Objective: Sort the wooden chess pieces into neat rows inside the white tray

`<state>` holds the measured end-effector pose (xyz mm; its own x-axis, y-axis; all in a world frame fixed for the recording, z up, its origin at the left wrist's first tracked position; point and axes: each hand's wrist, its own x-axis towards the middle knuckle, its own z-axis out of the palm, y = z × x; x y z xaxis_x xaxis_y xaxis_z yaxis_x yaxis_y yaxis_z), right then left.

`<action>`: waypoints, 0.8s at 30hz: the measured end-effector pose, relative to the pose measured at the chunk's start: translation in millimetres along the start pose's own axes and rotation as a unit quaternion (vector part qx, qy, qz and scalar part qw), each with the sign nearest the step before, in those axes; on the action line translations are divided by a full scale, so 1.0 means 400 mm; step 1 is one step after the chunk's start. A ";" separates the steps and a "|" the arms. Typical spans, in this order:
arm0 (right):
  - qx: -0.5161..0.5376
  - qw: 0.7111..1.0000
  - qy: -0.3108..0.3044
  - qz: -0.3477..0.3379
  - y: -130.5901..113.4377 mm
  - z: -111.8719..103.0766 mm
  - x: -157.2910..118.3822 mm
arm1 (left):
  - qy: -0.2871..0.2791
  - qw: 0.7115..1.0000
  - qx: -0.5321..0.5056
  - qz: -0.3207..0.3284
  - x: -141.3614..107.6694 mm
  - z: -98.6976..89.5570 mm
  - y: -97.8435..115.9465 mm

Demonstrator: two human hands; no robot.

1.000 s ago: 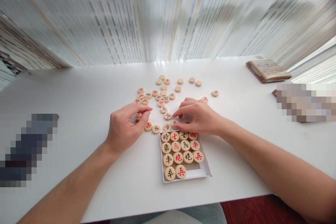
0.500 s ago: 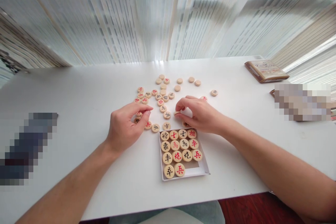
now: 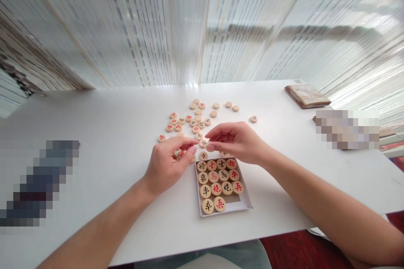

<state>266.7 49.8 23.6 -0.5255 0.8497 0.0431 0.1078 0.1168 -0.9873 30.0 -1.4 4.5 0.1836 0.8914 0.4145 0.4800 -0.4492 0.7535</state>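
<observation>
On the far left of the tray [image 3: 233, 207], something dark [image 3: 38, 185] is lying on the white table [image 3: 126, 134], broken up by coarse blocks and cut off by the edge of the view. Beyond the tray's left side, my left hand [image 3: 172, 159] is covering parts of several loose discs, some showing only slivers of red or black marking. I am bringing its thumb and forefinger tips close together, but I cannot tell whether anything is sitting between them. My right hand [image 3: 238, 141] is reaching in behind the tray, its thumb and forefinger tips facing the left's; I cannot tell if that grip is closing on a disc. Between my hands, one disc [image 3: 203, 143] is showing partly, its marking hard to read.

The loose discs [image 3: 195, 129] are spreading behind the tray, pale wood and round, some bearing red or black characters, some showing plain faces. In the tray, the seated discs [image 3: 216, 188] are forming three rows of four and a front row of two, red and black alternating. A lone disc [image 3: 253, 119] is lying behind and right of it. Farther right of the tray, a brown-edged box [image 3: 307, 94] is resting flat beside another pixelated thing [image 3: 347, 130].
</observation>
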 end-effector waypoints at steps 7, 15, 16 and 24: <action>0.045 0.999 -0.016 -0.007 -0.019 0.039 -0.011 | -0.020 0.985 -0.149 -0.087 -0.009 0.008 0.020; 0.140 0.989 0.039 0.032 0.016 0.055 -0.039 | -0.013 0.959 -0.235 -0.161 -0.007 0.019 0.039; 0.150 0.987 0.038 0.039 0.014 0.055 -0.043 | -0.015 0.956 -0.242 -0.167 -0.008 0.020 0.043; 0.189 0.977 0.009 0.100 -0.014 0.055 -0.059 | -0.018 0.956 -0.256 -0.144 -0.008 0.022 0.064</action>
<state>260.1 17.7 24.8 -0.5097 0.8458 -0.1576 -0.1135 -0.2477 -0.9622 49.4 -15.3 18.0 0.1406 0.9800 0.1405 0.0347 -0.1467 0.9886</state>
